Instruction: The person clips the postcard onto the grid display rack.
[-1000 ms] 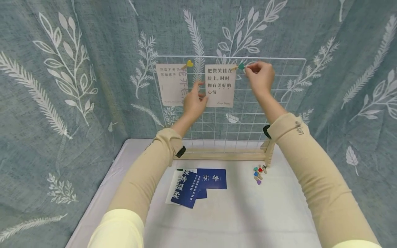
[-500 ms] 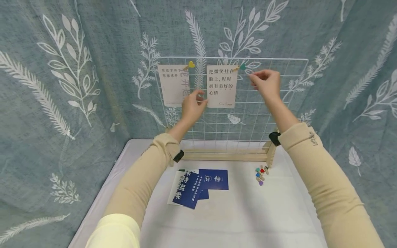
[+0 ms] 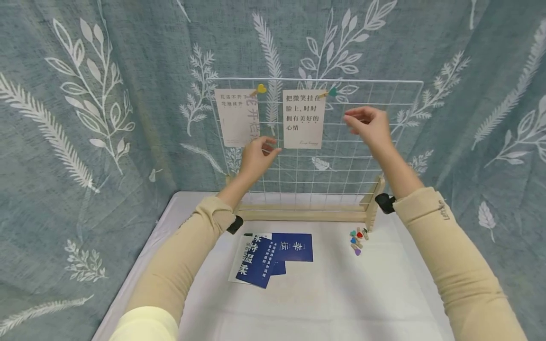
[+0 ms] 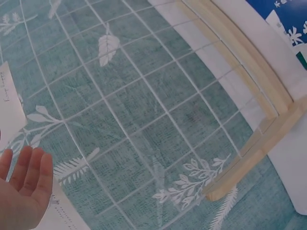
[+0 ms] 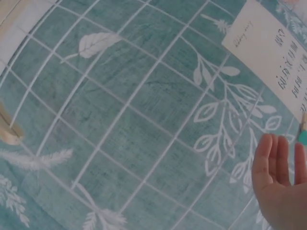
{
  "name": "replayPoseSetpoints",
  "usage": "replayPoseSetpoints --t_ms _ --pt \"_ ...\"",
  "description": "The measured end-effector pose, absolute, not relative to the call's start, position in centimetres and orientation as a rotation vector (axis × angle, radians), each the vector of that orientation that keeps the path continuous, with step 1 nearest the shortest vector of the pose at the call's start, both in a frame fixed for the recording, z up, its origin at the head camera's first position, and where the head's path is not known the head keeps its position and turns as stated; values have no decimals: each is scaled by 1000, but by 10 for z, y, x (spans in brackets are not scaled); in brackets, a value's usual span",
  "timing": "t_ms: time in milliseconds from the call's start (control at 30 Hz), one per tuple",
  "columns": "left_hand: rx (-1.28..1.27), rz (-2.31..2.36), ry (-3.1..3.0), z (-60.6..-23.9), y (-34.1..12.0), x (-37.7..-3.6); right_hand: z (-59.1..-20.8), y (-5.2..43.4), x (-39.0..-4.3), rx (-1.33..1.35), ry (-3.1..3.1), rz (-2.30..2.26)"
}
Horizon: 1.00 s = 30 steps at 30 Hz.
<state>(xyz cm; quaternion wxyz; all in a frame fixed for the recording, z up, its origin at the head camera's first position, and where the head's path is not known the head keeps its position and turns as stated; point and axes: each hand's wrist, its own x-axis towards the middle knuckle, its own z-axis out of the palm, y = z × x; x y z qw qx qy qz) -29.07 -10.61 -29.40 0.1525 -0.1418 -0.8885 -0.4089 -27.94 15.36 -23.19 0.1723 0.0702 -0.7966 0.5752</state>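
Two cream cards with printed writing hang on a white wire grid (image 3: 341,163). A clothespin with a yellow heart (image 3: 261,88) clips the left card (image 3: 234,118); one with a teal heart (image 3: 332,92) clips the right card (image 3: 303,119) at its upper right corner. Between the cards' lower edges is my left hand (image 3: 258,156), fingers loosely bent and holding nothing; it overlaps the left card's lower corner in the head view. To the right of the right card my right hand (image 3: 372,127) hovers before the grid, its fingers relaxed and nothing in them.
The grid stands in a wooden base (image 3: 303,215) on a white-covered table (image 3: 324,298). Overlapping blue and white cards (image 3: 256,260) lie in front of it. Several small heart clothespins (image 3: 356,240) are at the right. A leaf-patterned curtain (image 3: 141,94) surrounds the table.
My right hand has let go of the teal-heart clothespin and moved down and right. The left hand has come off the right card's edge and shifted down and left.
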Motion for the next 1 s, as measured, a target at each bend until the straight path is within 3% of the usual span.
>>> replayPoseSetpoints --t_ms 400,1000 --pt "-433 -1133 -2650 -321 -128 -264 -263 170 -259 382 -2411 1546" --pt "-314 -1249 -2780 -377 -147 -228 -317 197 -238 367 -2614 1482"
